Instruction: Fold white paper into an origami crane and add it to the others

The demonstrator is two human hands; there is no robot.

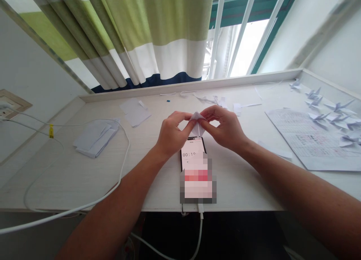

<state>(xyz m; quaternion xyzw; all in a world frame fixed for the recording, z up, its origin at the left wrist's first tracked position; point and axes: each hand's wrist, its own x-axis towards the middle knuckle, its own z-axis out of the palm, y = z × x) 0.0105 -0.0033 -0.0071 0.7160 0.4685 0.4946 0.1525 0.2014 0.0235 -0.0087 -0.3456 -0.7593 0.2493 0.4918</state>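
Note:
A small folded white paper piece [197, 121] is held in the air above the white desk [70, 170], pinched from both sides. My left hand [170, 134] grips its left edge with thumb and fingers closed. My right hand [224, 126] pinches its right side, fingers curled. Directly below the hands a phone [193, 156] lies flat on the desk, its screen showing a running timer; the lower part of the screen is blurred out.
A stack of white paper sheets [96, 138] lies at left, loose sheets [135, 111] behind it. Several folded paper cranes [335, 113] and a printed sheet [307, 139] sit at right. A white cable [124, 154] loops across the left. Curtain and window stand behind.

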